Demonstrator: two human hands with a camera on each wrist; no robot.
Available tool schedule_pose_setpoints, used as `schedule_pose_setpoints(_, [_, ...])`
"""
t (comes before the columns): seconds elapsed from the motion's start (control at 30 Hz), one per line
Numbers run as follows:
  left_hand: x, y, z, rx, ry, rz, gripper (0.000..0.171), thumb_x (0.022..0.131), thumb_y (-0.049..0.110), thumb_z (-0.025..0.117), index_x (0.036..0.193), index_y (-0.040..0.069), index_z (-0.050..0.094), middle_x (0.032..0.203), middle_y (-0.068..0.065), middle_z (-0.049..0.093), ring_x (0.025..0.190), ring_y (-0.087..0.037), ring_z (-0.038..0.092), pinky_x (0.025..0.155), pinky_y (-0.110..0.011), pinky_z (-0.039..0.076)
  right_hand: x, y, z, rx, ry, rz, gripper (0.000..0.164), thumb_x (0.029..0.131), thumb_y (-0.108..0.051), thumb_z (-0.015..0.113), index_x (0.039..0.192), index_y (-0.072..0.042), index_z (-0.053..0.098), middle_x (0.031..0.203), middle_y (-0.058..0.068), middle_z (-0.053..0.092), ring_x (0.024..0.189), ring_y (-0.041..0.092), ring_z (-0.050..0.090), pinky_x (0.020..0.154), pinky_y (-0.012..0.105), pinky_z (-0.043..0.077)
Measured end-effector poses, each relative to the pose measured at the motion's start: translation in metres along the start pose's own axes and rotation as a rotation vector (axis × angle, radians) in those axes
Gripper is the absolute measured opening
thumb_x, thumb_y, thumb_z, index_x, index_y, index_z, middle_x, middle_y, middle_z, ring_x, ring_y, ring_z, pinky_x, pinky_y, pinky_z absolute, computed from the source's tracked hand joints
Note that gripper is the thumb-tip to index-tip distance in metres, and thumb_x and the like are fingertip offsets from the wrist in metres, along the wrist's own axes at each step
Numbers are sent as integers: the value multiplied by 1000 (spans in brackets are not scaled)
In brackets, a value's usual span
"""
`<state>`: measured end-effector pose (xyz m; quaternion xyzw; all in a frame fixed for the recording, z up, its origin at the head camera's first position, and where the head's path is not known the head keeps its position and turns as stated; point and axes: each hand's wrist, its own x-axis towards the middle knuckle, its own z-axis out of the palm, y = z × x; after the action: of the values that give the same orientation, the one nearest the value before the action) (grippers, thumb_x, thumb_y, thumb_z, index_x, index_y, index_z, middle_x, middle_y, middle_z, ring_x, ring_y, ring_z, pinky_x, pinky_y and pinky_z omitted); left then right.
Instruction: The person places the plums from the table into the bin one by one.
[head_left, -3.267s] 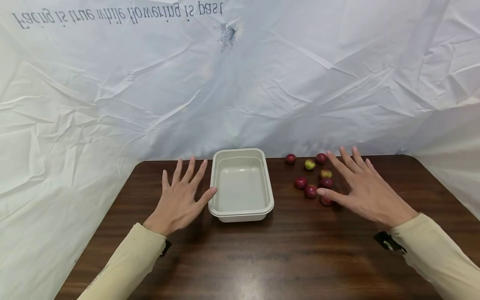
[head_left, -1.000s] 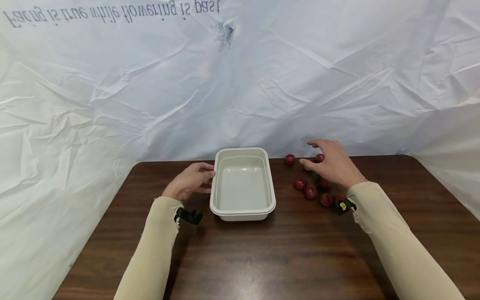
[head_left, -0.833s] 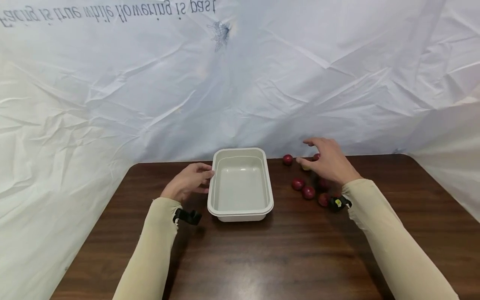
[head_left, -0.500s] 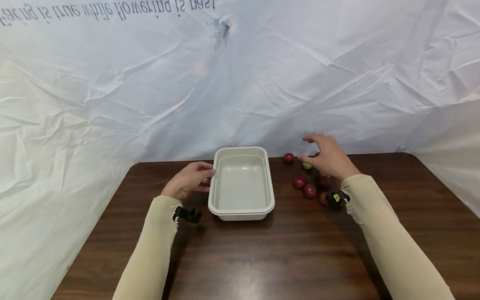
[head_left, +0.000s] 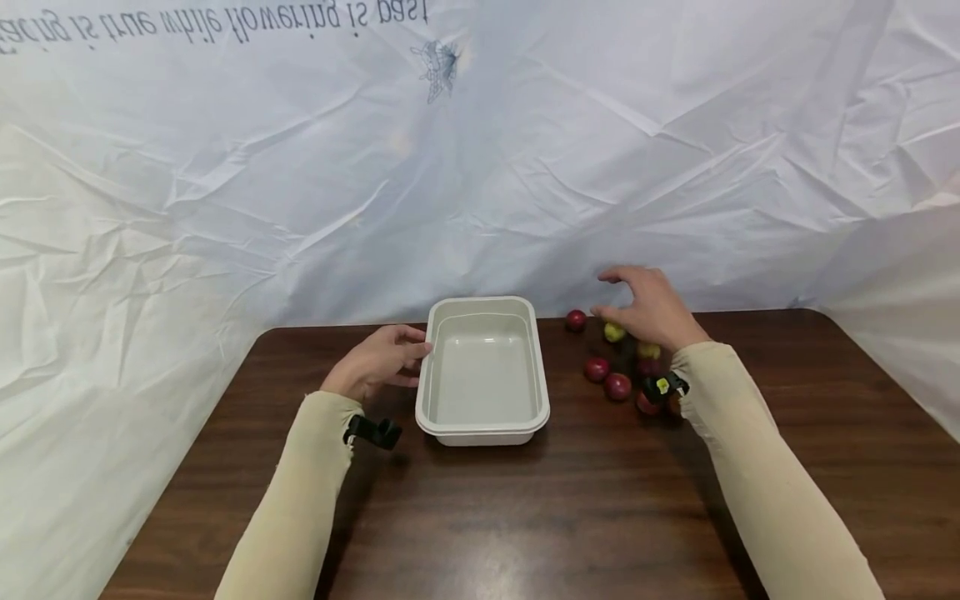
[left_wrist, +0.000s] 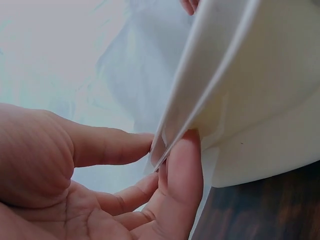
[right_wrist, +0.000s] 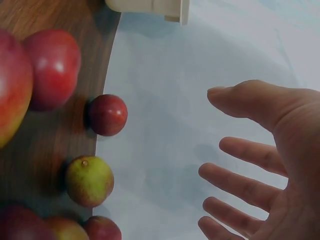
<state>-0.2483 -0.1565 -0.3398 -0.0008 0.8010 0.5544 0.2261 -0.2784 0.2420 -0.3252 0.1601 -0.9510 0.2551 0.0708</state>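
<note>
An off-white rectangular tub stands on the table, with nothing inside it. My left hand holds its left rim. In the left wrist view the thumb lies on one side of the tub's rim and a finger on the other. My right hand hovers over the back of a group of plums, fingers apart and holding nothing. A yellow-green plum and a small red plum show beyond its fingertips in the right wrist view. My right hand and wrist hide part of the group.
Several red plums lie loose right of the tub, close together. The brown wooden table has its back edge just behind tub and fruit. A creased white sheet hangs behind it, with printed lettering.
From spread over the table, my left hand has come to the tub's rim and gripped it. My right hand has moved left and back over the plums, drifting slightly left lately.
</note>
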Motion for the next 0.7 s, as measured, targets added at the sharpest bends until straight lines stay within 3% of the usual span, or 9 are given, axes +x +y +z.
schedule_pose_setpoints(0.2, [1,1,1,-8,-4,0,41,107,18,56,143,1,47,130,-20,60,103,-23,65,85,-37,63,6,-2,3,-1,11,-10,52,92,-24,76,136,-1,61,139,24,60,135,46,46,118,59,31])
schedule_pose_setpoints(0.7, [2,-3,1,-24,12,-2,42,106,19,56,143,1,46,123,-16,62,99,-21,64,83,-34,63,14,-3,13,14,-93,50,55,95,-28,72,140,-2,56,138,27,59,141,49,37,115,62,34])
